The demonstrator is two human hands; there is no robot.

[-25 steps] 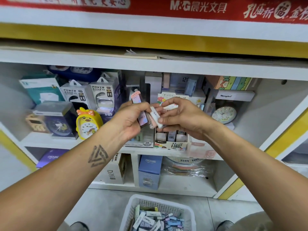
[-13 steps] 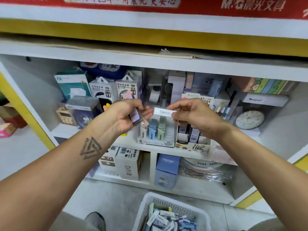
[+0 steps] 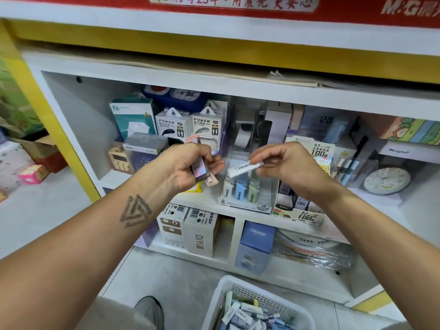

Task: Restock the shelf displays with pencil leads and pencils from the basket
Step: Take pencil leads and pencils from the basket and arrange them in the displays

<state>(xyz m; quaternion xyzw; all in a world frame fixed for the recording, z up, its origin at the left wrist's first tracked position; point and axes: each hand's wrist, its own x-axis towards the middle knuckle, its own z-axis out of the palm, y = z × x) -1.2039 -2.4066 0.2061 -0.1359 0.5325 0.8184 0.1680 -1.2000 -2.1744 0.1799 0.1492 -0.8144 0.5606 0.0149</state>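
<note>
My left hand [image 3: 183, 166] grips a small bundle of pencil lead cases [image 3: 201, 171], pink and purple, in front of the middle shelf. My right hand [image 3: 285, 166] pinches one white lead case [image 3: 241, 168] by its end, held level just above a clear display box [image 3: 247, 191] with white, blue and green lead cases standing in it. To the right of that box stands a 0.7 HB lead display [image 3: 307, 210]. The white basket [image 3: 220, 296] on the floor below holds several more lead cases.
The middle shelf [image 3: 209, 201] also carries power bank boxes [image 3: 173, 126], a tape dispenser [image 3: 245, 139] and clocks [image 3: 387, 181]. Boxes [image 3: 202, 231] and a blue carton [image 3: 257, 244] fill the lower shelf. My shoe [image 3: 150, 310] is on the floor left of the basket.
My right hand has drawn the white lead case out of the left hand's bundle and moved it right and down over the clear display box. The view has shifted left.
</note>
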